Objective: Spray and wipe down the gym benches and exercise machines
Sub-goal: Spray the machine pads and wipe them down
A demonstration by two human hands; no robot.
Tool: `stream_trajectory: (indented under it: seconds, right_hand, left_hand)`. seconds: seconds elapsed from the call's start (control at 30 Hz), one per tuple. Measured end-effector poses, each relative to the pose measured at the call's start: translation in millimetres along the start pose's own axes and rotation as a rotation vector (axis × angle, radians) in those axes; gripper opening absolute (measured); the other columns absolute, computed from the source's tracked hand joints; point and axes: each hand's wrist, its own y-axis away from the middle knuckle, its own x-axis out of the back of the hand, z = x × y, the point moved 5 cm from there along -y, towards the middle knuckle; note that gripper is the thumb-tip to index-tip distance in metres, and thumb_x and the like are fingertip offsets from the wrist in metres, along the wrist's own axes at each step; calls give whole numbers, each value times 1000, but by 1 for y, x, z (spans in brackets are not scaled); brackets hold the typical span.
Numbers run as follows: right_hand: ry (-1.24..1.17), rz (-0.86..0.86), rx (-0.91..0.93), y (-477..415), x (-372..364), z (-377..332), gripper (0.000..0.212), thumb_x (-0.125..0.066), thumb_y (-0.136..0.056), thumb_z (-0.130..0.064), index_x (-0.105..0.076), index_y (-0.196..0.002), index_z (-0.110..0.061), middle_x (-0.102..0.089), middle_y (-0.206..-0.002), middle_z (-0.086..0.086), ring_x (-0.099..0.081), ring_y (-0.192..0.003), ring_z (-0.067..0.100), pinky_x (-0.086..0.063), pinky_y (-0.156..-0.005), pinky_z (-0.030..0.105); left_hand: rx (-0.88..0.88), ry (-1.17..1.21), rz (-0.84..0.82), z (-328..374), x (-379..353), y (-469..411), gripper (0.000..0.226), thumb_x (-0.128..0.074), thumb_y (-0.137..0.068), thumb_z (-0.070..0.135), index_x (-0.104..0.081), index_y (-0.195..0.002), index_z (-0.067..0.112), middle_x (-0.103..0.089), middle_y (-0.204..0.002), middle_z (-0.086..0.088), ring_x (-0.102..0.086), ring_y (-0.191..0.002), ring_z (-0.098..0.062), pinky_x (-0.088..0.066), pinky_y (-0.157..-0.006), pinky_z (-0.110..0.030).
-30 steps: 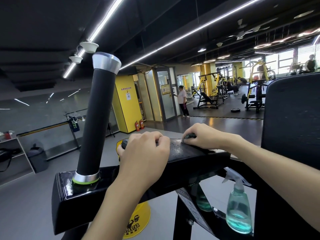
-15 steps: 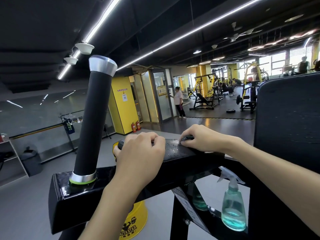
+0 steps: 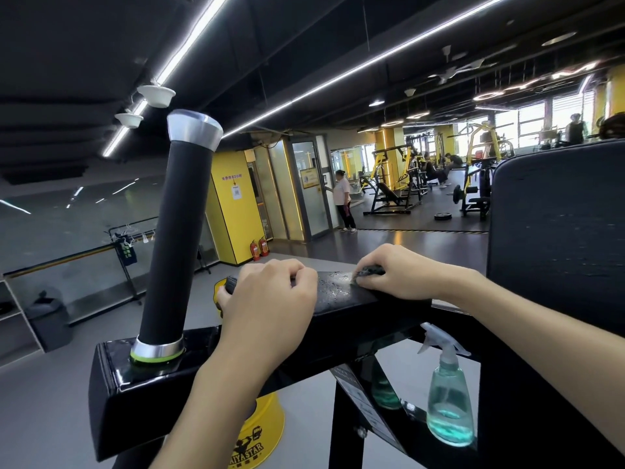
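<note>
Finding: over the last second very little has changed. Your right hand [image 3: 402, 277] is still curled and pinching the dark cloth [image 3: 370, 271] against the top of the arm pad [image 3: 338, 294], at much the same spot as before. Your left hand [image 3: 270, 299] stays clamped round the pad's near end, fingers over the top and thumb beneath. What shift appears between the views looks mostly like head movement, not a wiping stroke. The droplets [image 3: 333, 284] remain on the pad surface in the stretch between your two grips, just to the left of the cloth, so the spray is on but not yet taken up there. In my judgement the wipe of this pad is at an early stage, and the cloth needs to travel leftward toward your bracing hand to clear the wet patch. The spray bottle [image 3: 449, 404] stands untouched on the frame below your right forearm, well apart from either grip. The upright roller [image 3: 172, 245], out beyond your left grip, shows no visible wetting.
</note>
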Motion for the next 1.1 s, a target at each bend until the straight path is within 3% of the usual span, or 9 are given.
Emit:
stream_trajectory:
  seconds: [0.1, 0.27, 0.43, 0.57, 0.67, 0.77, 0.97, 1.1]
  right_hand:
    - [55, 7, -66, 0, 0, 10, 17, -59, -96, -23, -76, -100, -22, -72, -99, -8, -65, -98, 14, -50, -91, 30]
    - [-79, 41, 89, 14, 1, -14, 15, -61, -97, -25, -76, -101, -24, -73, -96, -15, -65, -90, -3, -48, -82, 11]
    - [8, 69, -14, 20, 4, 2, 17, -59, -96, -25, -76, -96, -28, -72, -91, -17, -66, -88, 4, -52, -86, 26]
    - [-63, 90, 157, 27, 3, -31, 16, -60, -96, -24, -76, -98, -29, -72, -93, -19, -64, -90, -4, -48, -82, 12]
    - [-70, 89, 131, 28, 3, -23, 15, -61, -96, -27, -76, -98, -29, -73, -95, -19, -65, -92, -3, -51, -88, 20]
    - [-4, 115, 39, 27, 4, -10, 16, -60, -96, -25, -76, -96, -29, -73, -92, -16, -65, -89, 1, -53, -89, 31]
    - [-105, 101, 181, 37, 4, -37, 17, -60, -97, -23, -76, -100, -27, -73, -95, -17, -66, -90, -2, -50, -82, 13]
    - [-30, 88, 52, 26, 5, -19, 16, -61, -96, -26, -76, -98, -27, -74, -95, -13, -66, -90, 2, -52, -88, 24]
  left_hand:
    - [-4, -7, -5, 1, 0, 1, 37, -35, -99, 31, -70, -89, 27, -61, -103, 15, -37, -103, -12, -23, -111, -59]
    - [-13, 11, 1, 1, 0, 1, 45, -26, -88, 42, -69, -86, 28, -62, -101, 15, -39, -103, -12, -25, -110, -59]
    - [-28, -9, 14, 0, 0, 2, 37, -33, -99, 32, -68, -88, 29, -62, -104, 14, -39, -103, -11, -25, -110, -58]
    - [-30, -9, 2, 1, -1, 2, 42, -28, -94, 38, -69, -87, 28, -62, -104, 14, -38, -102, -12, -27, -108, -57]
    - [-23, 2, -9, 3, 0, 3, 51, -21, -81, 43, -69, -86, 27, -62, -103, 15, -38, -102, -12, -28, -107, -55]
    - [-19, 6, 0, 2, 2, 3, 41, -30, -95, 38, -69, -87, 27, -62, -105, 14, -40, -104, -14, -28, -106, -54]
    - [-25, -8, 18, 2, 0, 1, 36, -35, -100, 30, -68, -89, 27, -62, -106, 12, -40, -105, -15, -26, -107, -54]
    - [-23, 4, 10, 2, 1, 3, 36, -34, -100, 30, -68, -90, 28, -61, -105, 13, -39, -106, -15, -27, -104, -52]
